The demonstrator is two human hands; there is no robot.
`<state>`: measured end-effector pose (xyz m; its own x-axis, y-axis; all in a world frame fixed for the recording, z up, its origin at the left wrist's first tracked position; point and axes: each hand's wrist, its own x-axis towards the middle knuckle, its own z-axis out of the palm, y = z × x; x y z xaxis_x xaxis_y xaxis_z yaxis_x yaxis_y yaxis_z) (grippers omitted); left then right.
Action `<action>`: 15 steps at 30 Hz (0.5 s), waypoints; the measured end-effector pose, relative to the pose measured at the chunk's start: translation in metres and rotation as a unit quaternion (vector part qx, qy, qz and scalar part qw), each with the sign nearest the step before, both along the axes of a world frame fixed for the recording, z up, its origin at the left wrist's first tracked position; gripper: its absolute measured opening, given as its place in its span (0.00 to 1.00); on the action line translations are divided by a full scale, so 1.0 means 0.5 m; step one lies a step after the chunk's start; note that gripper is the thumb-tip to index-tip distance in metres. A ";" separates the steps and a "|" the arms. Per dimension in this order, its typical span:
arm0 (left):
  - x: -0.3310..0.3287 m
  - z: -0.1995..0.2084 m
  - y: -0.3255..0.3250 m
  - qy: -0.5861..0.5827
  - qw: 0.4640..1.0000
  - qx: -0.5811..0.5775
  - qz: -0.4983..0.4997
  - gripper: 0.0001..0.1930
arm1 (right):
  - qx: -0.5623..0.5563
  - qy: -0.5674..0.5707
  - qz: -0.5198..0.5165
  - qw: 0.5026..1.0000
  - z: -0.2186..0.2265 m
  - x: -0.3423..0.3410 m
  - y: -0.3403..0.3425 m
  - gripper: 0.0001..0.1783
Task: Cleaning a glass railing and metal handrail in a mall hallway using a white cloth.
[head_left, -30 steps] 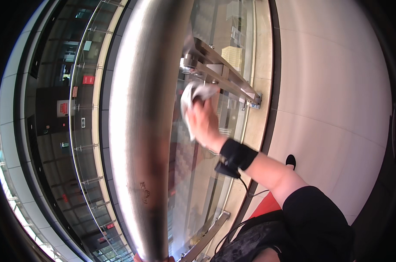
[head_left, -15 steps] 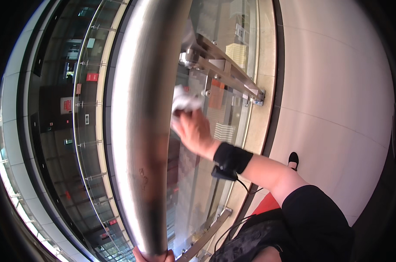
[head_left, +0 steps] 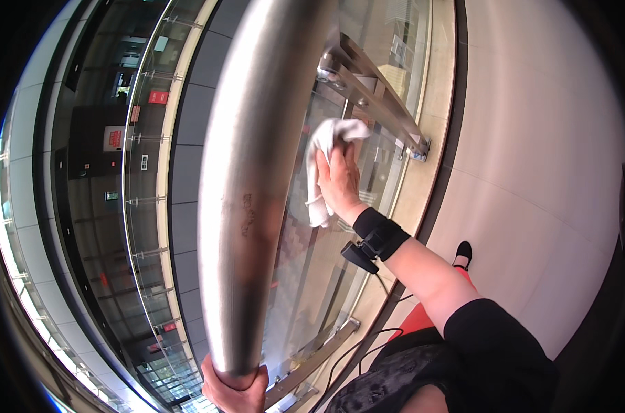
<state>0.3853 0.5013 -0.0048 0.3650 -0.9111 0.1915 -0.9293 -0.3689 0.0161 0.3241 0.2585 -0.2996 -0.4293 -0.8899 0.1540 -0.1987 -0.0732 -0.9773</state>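
Holding white cloth (head_left: 316, 165) beside edge of handrail (head_left: 250, 186)

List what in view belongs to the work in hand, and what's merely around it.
Part of the work:
- white cloth, in the right hand
- steel rail, gripped by the left hand
- glass panel by the cloth

Merely around it:
- metal post
- black shoe
- red sign beyond the rail
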 end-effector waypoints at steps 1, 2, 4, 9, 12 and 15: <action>-0.002 0.000 -0.001 0.005 1.000 -0.006 -0.004 0.31 | 0.014 0.025 -0.053 0.998 -0.013 0.005 0.008 0.15; 0.002 0.003 -0.003 -0.018 1.000 0.008 -0.003 0.31 | 0.009 0.028 -0.021 0.999 -0.016 0.039 0.047 0.18; 0.010 0.014 0.000 -0.081 0.996 0.012 -0.039 0.31 | 0.040 -0.020 0.130 0.990 -0.015 0.077 0.130 0.22; 0.004 -0.007 -0.010 -0.005 0.999 -0.014 -0.048 0.29 | 0.000 -0.437 0.216 0.873 -0.017 -0.075 0.058 0.15; 0.041 -0.003 0.014 -0.054 0.998 -0.013 -0.025 0.28 | -0.176 -0.769 0.375 0.487 0.231 -0.190 -0.012 0.15; 0.040 -0.027 -0.007 -0.046 0.997 -0.045 -0.047 0.29 | -0.209 -0.703 0.374 0.568 0.322 -0.254 -0.053 0.19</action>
<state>0.4054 0.4978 -0.0184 0.2566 -0.9180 0.3024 -0.9586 -0.2817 -0.0415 0.1971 0.2321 -0.1389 0.0851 -0.9161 0.3918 0.9957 0.0929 0.0008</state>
